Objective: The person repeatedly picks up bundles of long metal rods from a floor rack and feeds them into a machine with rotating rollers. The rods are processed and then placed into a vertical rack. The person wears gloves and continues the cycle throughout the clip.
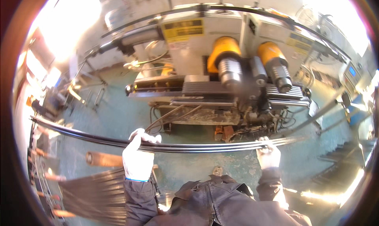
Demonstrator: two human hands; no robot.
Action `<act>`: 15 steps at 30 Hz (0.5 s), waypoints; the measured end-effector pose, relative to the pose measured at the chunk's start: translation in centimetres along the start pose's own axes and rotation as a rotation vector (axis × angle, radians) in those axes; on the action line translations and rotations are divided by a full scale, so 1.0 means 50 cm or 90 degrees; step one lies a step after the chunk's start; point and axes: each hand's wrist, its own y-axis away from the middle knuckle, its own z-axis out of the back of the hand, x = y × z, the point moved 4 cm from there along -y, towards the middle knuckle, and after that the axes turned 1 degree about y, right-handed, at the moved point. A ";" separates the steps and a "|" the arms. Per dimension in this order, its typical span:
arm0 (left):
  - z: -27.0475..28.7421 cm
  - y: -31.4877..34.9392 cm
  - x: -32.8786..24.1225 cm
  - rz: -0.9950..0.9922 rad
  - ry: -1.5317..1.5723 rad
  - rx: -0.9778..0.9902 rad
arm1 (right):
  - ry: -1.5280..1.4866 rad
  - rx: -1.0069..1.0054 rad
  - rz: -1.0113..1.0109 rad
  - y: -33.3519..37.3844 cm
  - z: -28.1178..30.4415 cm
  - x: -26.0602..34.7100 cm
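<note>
A bundle of several long, thin, dark metal rods (201,148) stretches across in front of my body, nearly level. My left hand (138,152), in a white glove, is closed round the rods left of the middle, with the fingers over their top. Towards their right end my right hand (269,154), also gloved in white, grips the same bundle. The left end of the rods reaches far out to the left. Beyond them stands a large pale machine (185,52) with two orange-and-steel cylindrical heads (227,58) above its bed.
More rods (203,87) lie side by side on the machine's bed. At the lower left is a stack of dark rods (94,194), beside a rack (35,174) with orange-brown arms. A control panel (351,73) stands at the right. Cables hang below the machine.
</note>
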 end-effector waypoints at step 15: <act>0.087 -0.380 -0.180 -0.125 -0.158 0.059 | 0.125 -0.099 0.343 -0.072 -0.300 0.037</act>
